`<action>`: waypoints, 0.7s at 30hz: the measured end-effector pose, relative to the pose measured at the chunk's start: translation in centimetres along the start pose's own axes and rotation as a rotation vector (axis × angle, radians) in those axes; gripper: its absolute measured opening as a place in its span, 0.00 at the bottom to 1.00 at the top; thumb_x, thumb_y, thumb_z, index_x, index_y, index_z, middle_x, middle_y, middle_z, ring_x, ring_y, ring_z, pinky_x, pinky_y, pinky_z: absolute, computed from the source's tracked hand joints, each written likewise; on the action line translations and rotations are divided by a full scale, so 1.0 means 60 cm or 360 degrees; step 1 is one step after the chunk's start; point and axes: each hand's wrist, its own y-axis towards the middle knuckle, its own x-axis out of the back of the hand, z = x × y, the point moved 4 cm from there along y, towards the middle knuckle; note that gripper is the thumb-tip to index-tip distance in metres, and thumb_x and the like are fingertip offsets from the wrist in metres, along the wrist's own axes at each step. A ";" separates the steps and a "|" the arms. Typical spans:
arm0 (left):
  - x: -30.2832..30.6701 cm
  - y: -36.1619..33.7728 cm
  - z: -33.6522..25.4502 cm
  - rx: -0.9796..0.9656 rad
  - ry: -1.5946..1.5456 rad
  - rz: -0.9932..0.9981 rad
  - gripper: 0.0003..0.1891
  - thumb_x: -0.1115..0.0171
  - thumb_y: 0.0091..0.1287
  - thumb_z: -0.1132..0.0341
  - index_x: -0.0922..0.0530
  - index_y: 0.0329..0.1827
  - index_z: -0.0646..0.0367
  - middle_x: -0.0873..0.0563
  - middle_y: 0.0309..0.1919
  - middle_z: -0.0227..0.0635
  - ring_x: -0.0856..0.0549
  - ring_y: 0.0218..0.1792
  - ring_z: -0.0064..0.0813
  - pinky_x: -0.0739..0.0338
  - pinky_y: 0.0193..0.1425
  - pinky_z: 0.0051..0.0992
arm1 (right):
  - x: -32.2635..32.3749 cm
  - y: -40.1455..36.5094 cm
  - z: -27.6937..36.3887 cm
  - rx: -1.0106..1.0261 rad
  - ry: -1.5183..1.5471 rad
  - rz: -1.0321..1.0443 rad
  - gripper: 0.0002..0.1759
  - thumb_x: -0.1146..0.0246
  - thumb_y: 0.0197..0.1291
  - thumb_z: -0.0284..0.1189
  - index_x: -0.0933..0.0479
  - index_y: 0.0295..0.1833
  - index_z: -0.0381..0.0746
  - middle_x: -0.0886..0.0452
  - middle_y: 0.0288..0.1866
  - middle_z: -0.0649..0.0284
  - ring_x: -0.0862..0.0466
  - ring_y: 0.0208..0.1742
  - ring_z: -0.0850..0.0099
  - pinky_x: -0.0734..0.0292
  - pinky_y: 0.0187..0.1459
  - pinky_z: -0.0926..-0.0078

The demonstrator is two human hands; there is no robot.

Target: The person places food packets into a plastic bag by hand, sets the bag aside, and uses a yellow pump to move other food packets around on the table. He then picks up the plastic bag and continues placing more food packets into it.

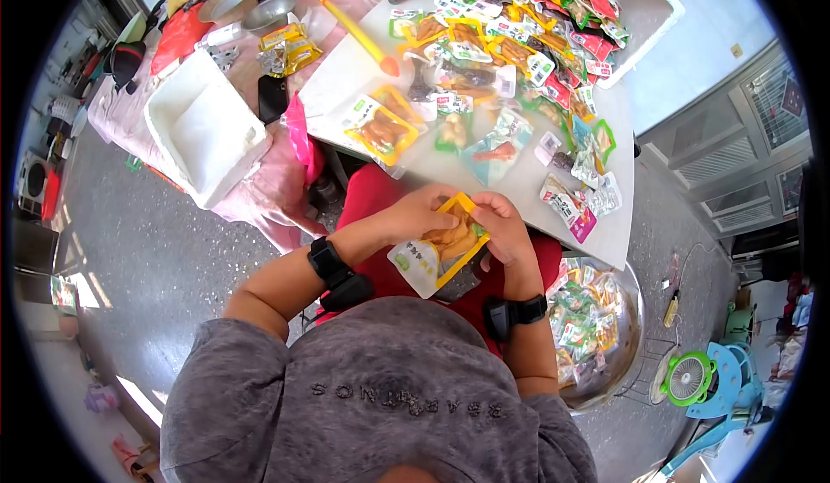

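Over my lap I hold a yellow-edged, clear-fronted food packet point(450, 243) with brownish pieces inside, possibly chicken feet. My left hand point(419, 215) grips its upper left side, thumb on the front. The fingers of my right hand point(506, 228) pinch its upper right corner. The packet's white printed end hangs tilted to the lower left. Just beyond my hands, the white table point(424, 165) carries another yellow-edged packet point(380, 130), a blue-edged packet point(500, 147) and a green-edged packet point(453, 124).
A white foam box point(653, 20) piled with packets stands at the table's far right. A metal basin point(638, 323) full of packets sits low at my right. An open white box point(207, 128) lies on pink cloth at left. A yellow stick point(350, 26) crosses the table's far-left edge.
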 end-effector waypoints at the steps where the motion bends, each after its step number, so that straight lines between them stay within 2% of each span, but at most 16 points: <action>1: 0.001 0.006 0.004 -0.0046 -0.0135 -0.0059 0.25 0.44 0.55 0.73 0.40 0.56 0.62 0.25 0.39 0.39 0.24 0.39 0.24 0.28 0.41 0.22 | -0.003 -0.001 0.000 0.0021 0.0258 -0.0002 0.12 0.48 0.54 0.21 0.33 0.45 0.34 0.27 0.41 0.62 0.26 0.42 0.76 0.31 0.44 0.80; 3: 0.002 0.011 0.001 -0.0184 -0.0339 -0.0210 0.24 0.46 0.57 0.75 0.42 0.56 0.61 0.25 0.39 0.38 0.23 0.38 0.24 0.27 0.40 0.21 | -0.012 -0.009 0.001 0.0055 0.0768 -0.0006 0.15 0.48 0.54 0.23 0.36 0.48 0.34 0.28 0.45 0.60 0.26 0.45 0.73 0.30 0.47 0.77; 6: 0.013 0.020 -0.022 -0.0385 -0.0585 -0.0406 0.21 0.48 0.58 0.75 0.41 0.54 0.61 0.25 0.38 0.38 0.23 0.38 0.26 0.26 0.40 0.22 | -0.017 -0.009 -0.014 0.0203 0.0850 0.0122 0.19 0.46 0.55 0.26 0.39 0.52 0.35 0.29 0.47 0.58 0.27 0.48 0.67 0.31 0.50 0.70; 7: 0.016 0.024 -0.027 -0.0399 -0.0711 -0.0419 0.20 0.48 0.58 0.75 0.41 0.54 0.61 0.25 0.38 0.38 0.23 0.38 0.26 0.26 0.40 0.22 | -0.020 -0.010 -0.021 0.0196 0.0658 0.0107 0.20 0.45 0.54 0.28 0.39 0.52 0.36 0.29 0.47 0.58 0.26 0.47 0.66 0.30 0.48 0.68; 10: 0.017 0.032 -0.022 -0.0478 -0.0823 -0.0459 0.15 0.50 0.60 0.74 0.37 0.50 0.62 0.24 0.38 0.36 0.23 0.37 0.25 0.26 0.40 0.24 | -0.038 -0.026 -0.029 -0.0010 0.0604 0.0160 0.21 0.45 0.54 0.28 0.40 0.53 0.37 0.28 0.46 0.58 0.25 0.45 0.66 0.28 0.46 0.67; 11: 0.018 0.036 -0.015 -0.0485 -0.0824 -0.0450 0.14 0.50 0.60 0.74 0.36 0.49 0.62 0.24 0.37 0.35 0.23 0.36 0.25 0.26 0.40 0.24 | -0.040 -0.025 -0.035 -0.0009 0.0679 0.0045 0.18 0.46 0.54 0.26 0.38 0.51 0.36 0.28 0.45 0.58 0.24 0.43 0.66 0.27 0.43 0.66; 14: 0.008 0.039 -0.009 -0.0479 -0.0866 -0.0394 0.11 0.51 0.61 0.72 0.33 0.46 0.63 0.24 0.37 0.33 0.23 0.36 0.23 0.26 0.40 0.23 | -0.027 -0.010 -0.040 0.0191 0.0992 -0.0206 0.14 0.46 0.54 0.26 0.35 0.47 0.36 0.27 0.44 0.58 0.24 0.44 0.64 0.29 0.46 0.62; 18: 0.011 0.044 0.007 -0.0372 -0.0666 -0.0199 0.11 0.50 0.61 0.71 0.33 0.47 0.62 0.24 0.37 0.32 0.24 0.36 0.22 0.28 0.41 0.22 | -0.010 -0.004 -0.027 0.0165 0.1041 -0.0267 0.08 0.47 0.54 0.22 0.33 0.41 0.34 0.25 0.39 0.56 0.23 0.40 0.65 0.27 0.42 0.65; 21: 0.070 0.042 0.011 -0.0632 -0.0238 -0.0754 0.13 0.49 0.61 0.69 0.33 0.48 0.62 0.25 0.37 0.30 0.25 0.38 0.20 0.30 0.42 0.21 | 0.016 -0.001 -0.010 0.0266 0.0918 -0.0328 0.05 0.48 0.53 0.20 0.32 0.37 0.33 0.25 0.35 0.56 0.22 0.37 0.67 0.27 0.41 0.68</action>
